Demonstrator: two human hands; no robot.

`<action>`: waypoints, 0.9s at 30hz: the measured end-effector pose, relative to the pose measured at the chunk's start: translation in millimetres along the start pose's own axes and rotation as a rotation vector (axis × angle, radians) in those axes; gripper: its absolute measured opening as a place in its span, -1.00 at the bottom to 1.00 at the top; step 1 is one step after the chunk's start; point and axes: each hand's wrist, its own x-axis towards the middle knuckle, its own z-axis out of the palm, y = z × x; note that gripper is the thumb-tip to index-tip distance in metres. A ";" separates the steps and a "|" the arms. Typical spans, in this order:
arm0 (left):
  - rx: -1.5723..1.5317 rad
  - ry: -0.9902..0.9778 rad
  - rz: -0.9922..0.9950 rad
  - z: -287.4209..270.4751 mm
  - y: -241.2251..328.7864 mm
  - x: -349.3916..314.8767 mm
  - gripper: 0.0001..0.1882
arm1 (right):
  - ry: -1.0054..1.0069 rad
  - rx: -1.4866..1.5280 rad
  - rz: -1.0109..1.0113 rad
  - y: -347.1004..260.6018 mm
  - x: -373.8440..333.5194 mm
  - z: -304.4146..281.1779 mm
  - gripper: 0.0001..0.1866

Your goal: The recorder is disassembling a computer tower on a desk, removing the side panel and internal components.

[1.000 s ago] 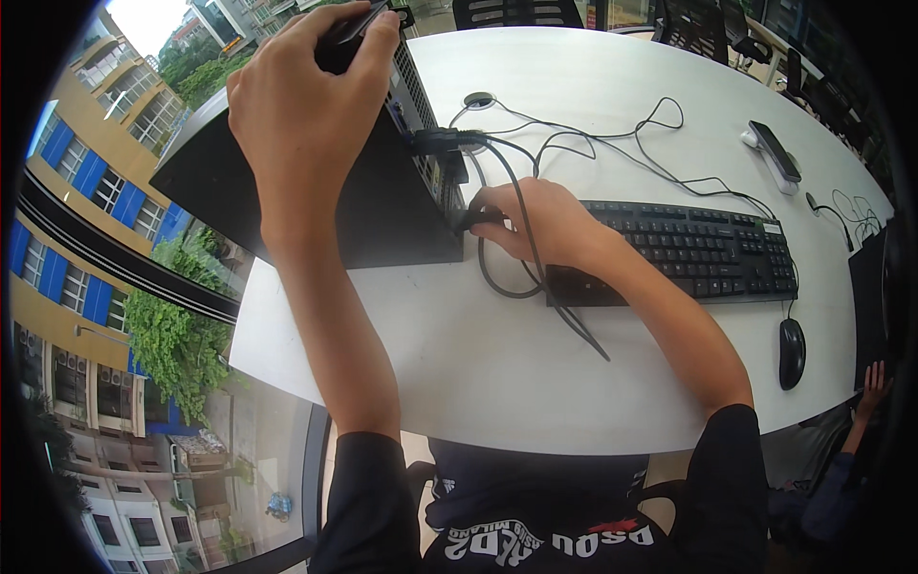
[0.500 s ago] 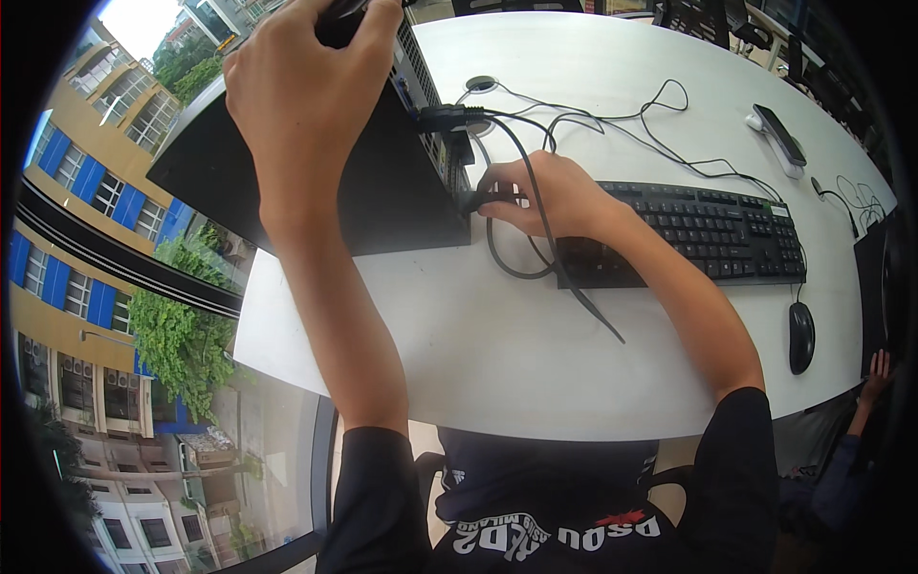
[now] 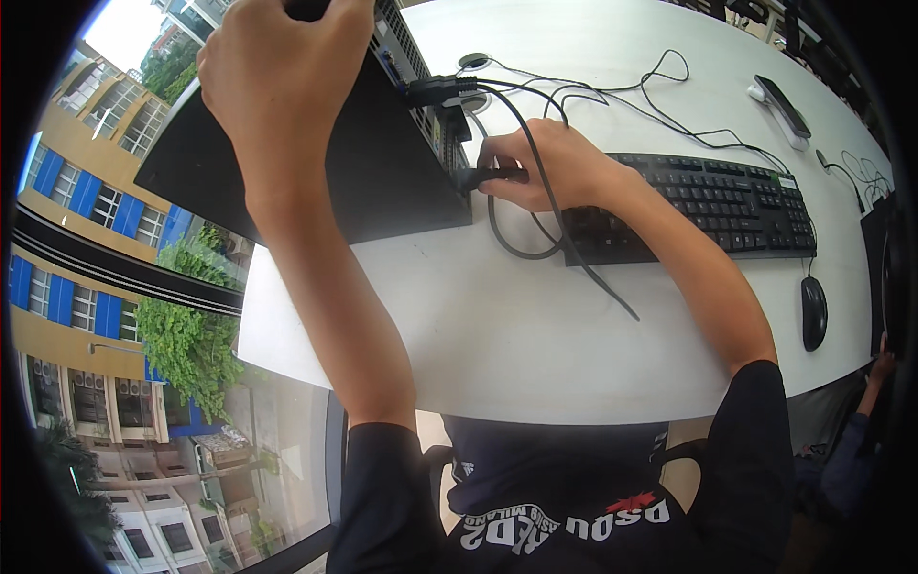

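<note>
A black computer tower point(image 3: 382, 182) stands at the left of the white table point(image 3: 478, 354), its rear panel with ports turned to the right. My left hand point(image 3: 287, 86) is at the tower's upper part, with thumb and fingers curled round something black; the picture's top edge cuts off the fingertips. With its fingers closed, my right hand point(image 3: 559, 167) grips a black cable plug point(image 3: 492, 178) at the lower part of the rear panel. Above it, another black plug point(image 3: 440, 91) sits in the panel. Its cable passes over my right hand and hangs down across the table.
A black keyboard point(image 3: 727, 206) lies under and beside my right forearm, with a black mouse point(image 3: 814, 314) to its right. Loose thin cables point(image 3: 660, 91) run behind. A phone on a white stand point(image 3: 782, 110) is farther back. A window point(image 3: 191, 316) borders the left; another person's arm point(image 3: 875, 383) shows far right.
The view has shifted slightly, so the tower and both hands appear higher. My right hand keeps its grip on the plug at the rear panel, and my left hand stays at the tower.
</note>
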 end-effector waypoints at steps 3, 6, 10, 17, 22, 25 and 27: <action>-0.131 -0.125 -0.020 -6.2 -1.0 1.8 -0.66 | -0.088 -0.044 0.021 -2.8 3.6 -4.7 -0.68; -0.004 -0.019 0.031 0.3 -0.6 -1.3 -0.66 | -0.088 0.071 -0.035 7.0 3.9 -9.5 -0.69; -0.131 -0.146 -0.024 -13.2 3.2 3.9 -0.65 | 0.020 0.019 -0.115 9.2 4.1 0.7 -0.74; -0.057 -0.114 0.030 -9.2 1.6 2.2 -0.63 | -0.051 0.025 -0.062 10.7 3.8 -6.3 -0.72; -0.709 -0.428 -0.151 -22.4 -53.5 28.0 -0.64 | -0.049 -0.092 -0.059 -3.9 5.3 -5.4 -0.68; -0.689 -0.415 -0.121 -7.5 -27.0 12.1 -0.64 | -0.086 0.026 -0.067 6.3 6.6 -8.2 -0.68; -0.021 -0.105 0.075 -8.4 0.1 -0.3 -0.64 | -0.040 0.017 -0.088 13.8 4.5 -3.4 -0.71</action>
